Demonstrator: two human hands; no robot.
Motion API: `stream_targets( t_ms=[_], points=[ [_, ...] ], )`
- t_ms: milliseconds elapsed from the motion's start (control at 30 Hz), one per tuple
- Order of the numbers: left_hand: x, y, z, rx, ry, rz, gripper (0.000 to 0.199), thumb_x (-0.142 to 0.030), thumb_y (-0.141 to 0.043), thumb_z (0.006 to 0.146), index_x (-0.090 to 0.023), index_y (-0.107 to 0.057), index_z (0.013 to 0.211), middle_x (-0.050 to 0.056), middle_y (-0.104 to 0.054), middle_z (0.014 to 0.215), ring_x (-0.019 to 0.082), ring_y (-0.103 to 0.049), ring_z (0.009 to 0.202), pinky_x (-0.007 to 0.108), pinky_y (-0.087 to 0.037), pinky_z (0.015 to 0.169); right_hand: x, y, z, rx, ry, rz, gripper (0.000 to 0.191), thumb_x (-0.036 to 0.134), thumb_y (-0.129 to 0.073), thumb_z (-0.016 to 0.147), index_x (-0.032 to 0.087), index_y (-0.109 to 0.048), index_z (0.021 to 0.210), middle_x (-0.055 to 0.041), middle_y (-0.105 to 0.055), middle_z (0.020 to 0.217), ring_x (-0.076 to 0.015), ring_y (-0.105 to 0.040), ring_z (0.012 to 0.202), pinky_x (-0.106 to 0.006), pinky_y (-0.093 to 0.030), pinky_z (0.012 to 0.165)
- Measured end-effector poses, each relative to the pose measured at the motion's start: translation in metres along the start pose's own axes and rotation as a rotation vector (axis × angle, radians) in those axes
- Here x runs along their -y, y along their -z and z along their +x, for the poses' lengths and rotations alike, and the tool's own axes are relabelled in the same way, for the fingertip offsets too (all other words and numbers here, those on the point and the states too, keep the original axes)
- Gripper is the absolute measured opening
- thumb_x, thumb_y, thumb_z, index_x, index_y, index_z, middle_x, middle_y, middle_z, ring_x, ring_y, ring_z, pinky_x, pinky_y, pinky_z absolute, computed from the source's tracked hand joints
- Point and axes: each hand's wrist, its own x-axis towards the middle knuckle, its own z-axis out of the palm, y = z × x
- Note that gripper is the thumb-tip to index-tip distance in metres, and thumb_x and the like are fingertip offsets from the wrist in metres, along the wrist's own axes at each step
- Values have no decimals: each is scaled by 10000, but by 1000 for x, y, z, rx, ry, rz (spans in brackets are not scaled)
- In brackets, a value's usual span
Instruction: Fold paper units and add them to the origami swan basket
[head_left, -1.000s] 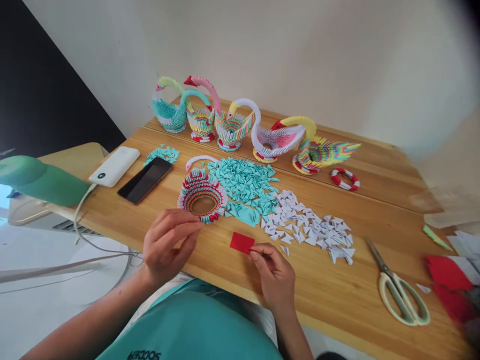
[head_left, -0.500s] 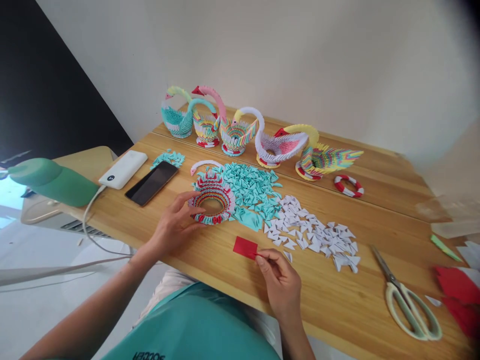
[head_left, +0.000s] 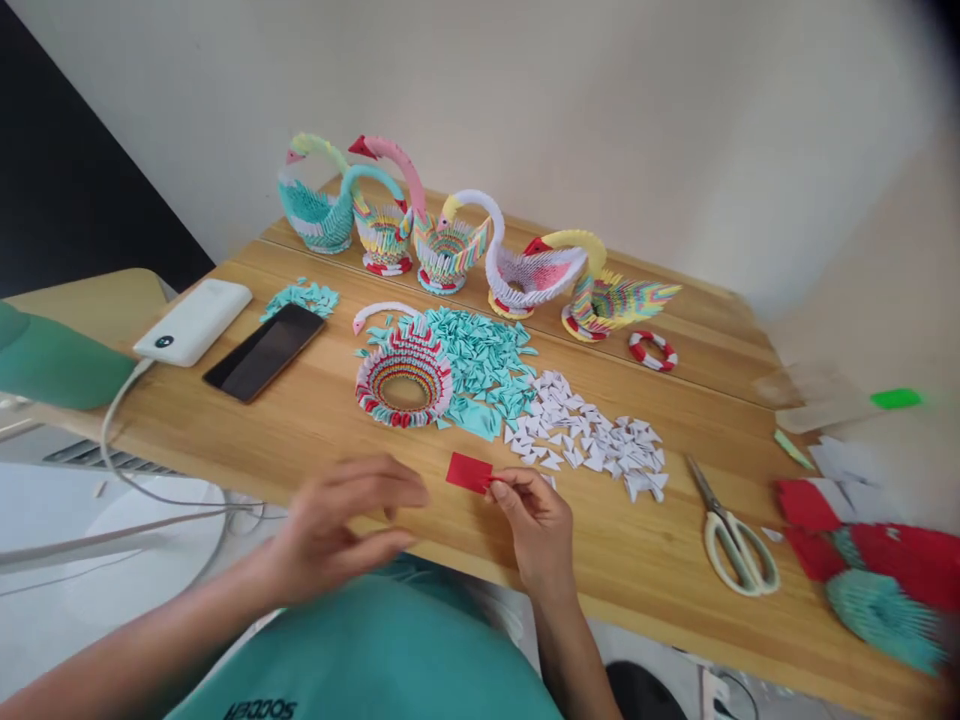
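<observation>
Being pinched at one corner, apparently to keep its face clear, the red paper slip (head_left: pixel 469 472) is held in the head view by thumb and forefinger of the right hand (head_left: pixel 538 522). At its eight o'clock, the left hand (head_left: pixel 341 530), blurred, is held with fingers parted, empty. At eleven, presumably within easy reach, the paper basket (head_left: pixel 411 350) is set. The wooden tabletop (head_left: pixel 637 550) is backed by a pale wall (head_left: pixel 600 120).

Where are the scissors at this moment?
In the head view, the scissors lie on the right side of the table, between the white pieces and the red sheets at the far right.
</observation>
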Motion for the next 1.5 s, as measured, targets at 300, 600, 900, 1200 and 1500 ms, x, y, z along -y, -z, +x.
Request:
stream_targets(
  t_ms=[300,600,900,1200,1500],
  points=[
    [15,-64,15,13,293,-166,145,-288,-645,870,-163,-717,853,50,-728,764,142,-652,658,215,-474,584,5,-7,-9,64,51,-50,95,288,-660,839,210,-713,835,-13,-714,751,-145,-668,674,-242,-544,644],
    [20,-63,13,-78,118,-139,81,-178,-666,851,-135,-718,807,44,-698,681,129,-622,631,215,-455,623,0,-10,-7,87,63,-15,52,240,-657,841,221,-705,832,9,-707,739,-123,-655,636,-218,-521,626],
    [23,-73,11,-63,258,-222,150,-170,-615,876,-123,-683,750,22,-634,645,108,-543,598,205,-404,585,0,-9,-5,101,154,-192,108,252,-610,880,209,-659,793,3,-669,724,-137,-607,672,-242,-463,656],
    [28,-84,7,-104,538,-512,170,-254,-644,856,-124,-665,749,23,-657,689,115,-576,644,199,-435,615,-6,-7,-2,118,-147,111,188,377,-661,836,206,-676,912,-9,-692,785,-139,-617,687,-250,-487,671],
    [24,-82,7,-9,449,-334,194,-249,-592,879,-127,-650,741,17,-619,675,112,-531,639,217,-396,618,-1,-11,-8,105,68,-180,168,313,-574,901,197,-609,784,8,-612,710,-131,-550,657,-238,-426,624]
  ],
)
